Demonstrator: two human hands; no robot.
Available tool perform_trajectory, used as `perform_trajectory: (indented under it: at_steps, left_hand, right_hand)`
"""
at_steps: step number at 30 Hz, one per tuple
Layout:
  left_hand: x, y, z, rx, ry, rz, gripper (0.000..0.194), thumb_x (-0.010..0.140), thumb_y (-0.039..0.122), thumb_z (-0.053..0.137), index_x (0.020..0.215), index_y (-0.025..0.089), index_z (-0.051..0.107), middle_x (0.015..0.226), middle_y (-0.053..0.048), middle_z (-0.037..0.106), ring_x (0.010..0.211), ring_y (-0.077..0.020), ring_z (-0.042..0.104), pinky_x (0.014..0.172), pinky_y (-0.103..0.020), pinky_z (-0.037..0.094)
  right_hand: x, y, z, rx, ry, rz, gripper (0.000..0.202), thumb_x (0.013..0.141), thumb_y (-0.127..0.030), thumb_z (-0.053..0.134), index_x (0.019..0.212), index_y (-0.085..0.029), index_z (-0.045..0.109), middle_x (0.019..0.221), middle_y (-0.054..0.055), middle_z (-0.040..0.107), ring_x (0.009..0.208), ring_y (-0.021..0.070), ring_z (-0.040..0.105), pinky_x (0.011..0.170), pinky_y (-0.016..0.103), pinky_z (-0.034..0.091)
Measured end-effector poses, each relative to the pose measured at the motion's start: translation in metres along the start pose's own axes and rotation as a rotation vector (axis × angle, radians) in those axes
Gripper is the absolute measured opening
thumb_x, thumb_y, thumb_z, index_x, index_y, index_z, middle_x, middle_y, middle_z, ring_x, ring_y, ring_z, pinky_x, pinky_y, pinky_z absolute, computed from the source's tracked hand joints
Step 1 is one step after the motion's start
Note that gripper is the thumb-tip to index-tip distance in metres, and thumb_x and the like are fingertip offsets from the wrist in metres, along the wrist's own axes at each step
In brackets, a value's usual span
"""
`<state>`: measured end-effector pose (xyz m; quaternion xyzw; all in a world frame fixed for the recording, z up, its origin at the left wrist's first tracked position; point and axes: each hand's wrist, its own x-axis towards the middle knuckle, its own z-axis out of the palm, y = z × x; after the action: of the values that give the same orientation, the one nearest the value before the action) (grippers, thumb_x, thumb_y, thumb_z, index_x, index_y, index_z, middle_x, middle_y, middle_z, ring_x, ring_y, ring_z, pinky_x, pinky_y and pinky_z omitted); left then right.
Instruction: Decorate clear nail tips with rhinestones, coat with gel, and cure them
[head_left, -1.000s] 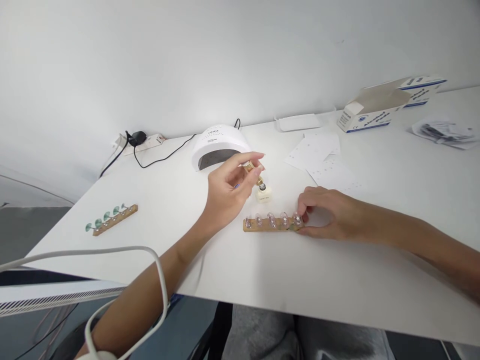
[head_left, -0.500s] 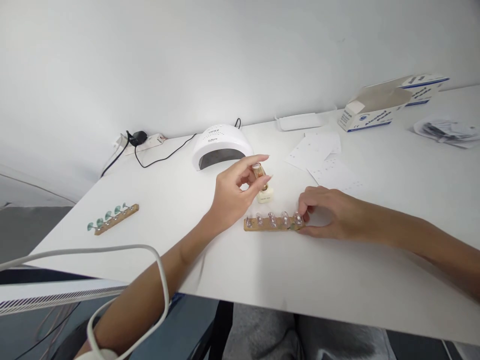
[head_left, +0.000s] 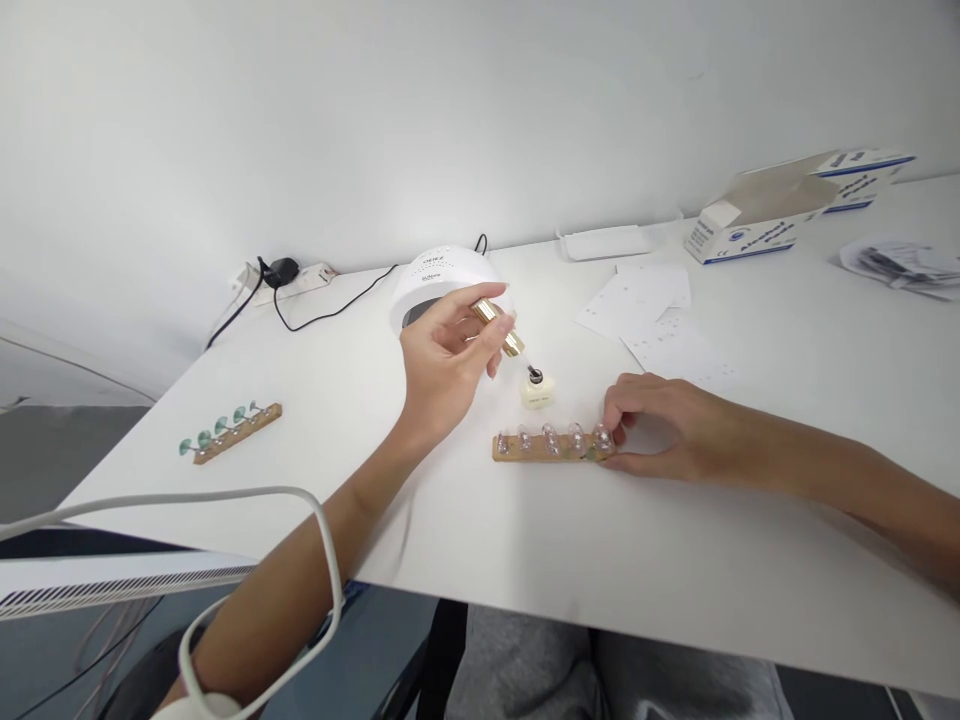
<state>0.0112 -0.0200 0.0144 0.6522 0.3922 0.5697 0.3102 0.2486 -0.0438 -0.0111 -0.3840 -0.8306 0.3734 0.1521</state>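
Between the thumb and fingers of my left hand (head_left: pixel 450 362) is a gold nail polish brush cap (head_left: pixel 501 328), tilted, its brush tip at the mouth of a small pale polish bottle (head_left: pixel 537 393). The bottle stands upright on the table. In front of it lies a wooden strip (head_left: pixel 536 456) bearing several clear, pinkish nail tips (head_left: pixel 550 438) on stands. My right hand (head_left: pixel 646 425) pinches the right end of this strip with thumb and fingers.
A white nail lamp (head_left: pixel 442 268) sits behind my left hand. On the left lies another wooden strip (head_left: pixel 244 432) with green nail tips. Papers (head_left: pixel 637 300), an Alcohol Pads box (head_left: pixel 750 235) and a power strip (head_left: pixel 300 285) are farther back. A white cable (head_left: pixel 319 520) loops over my left forearm.
My left hand has drawn the gold cap up and leftward off the bottle, tilting it, so the brush and the dark bottle mouth now show. My right hand stays on the strip.
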Motion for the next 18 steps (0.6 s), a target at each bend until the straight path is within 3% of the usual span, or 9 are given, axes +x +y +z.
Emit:
perform_trajectory:
  at_steps: [6,13,18]
  left_hand:
    - [0.008,0.001,-0.015,-0.121,-0.013,-0.073,0.017,0.079,0.023,0.066,0.096,0.021,0.069,0.07,0.0,0.061,0.044,-0.0053,0.049,0.041,-0.024,0.043]
    - [0.004,-0.003,-0.025,-0.172,-0.315,-0.175,0.013,0.074,0.021,0.071,0.087,0.019,0.072,0.064,-0.001,0.062,0.04,-0.005,0.046,0.035,-0.022,0.034]
    - [0.001,-0.005,-0.022,-0.199,-0.401,-0.162,0.01,0.073,0.024,0.073,0.082,0.02,0.071,0.062,-0.001,0.062,0.041,-0.0064,0.048,0.034,-0.022,0.034]
  right_hand:
    - [-0.001,0.001,-0.001,-0.015,-0.027,0.03,0.017,0.078,-0.038,0.065,0.078,-0.023,0.057,0.087,0.003,0.062,0.087,0.0213,0.058,0.08,0.037,0.044]
    - [-0.003,-0.002,-0.007,-0.055,-0.065,0.122,0.019,0.078,-0.042,0.065,0.081,-0.024,0.057,0.091,0.002,0.063,0.085,0.0216,0.059,0.077,0.036,0.044]
    - [-0.004,0.005,-0.008,-0.073,-0.034,0.149,0.025,0.076,-0.046,0.068,0.082,-0.025,0.057,0.088,0.002,0.063,0.081,0.0218,0.058,0.074,0.037,0.044]
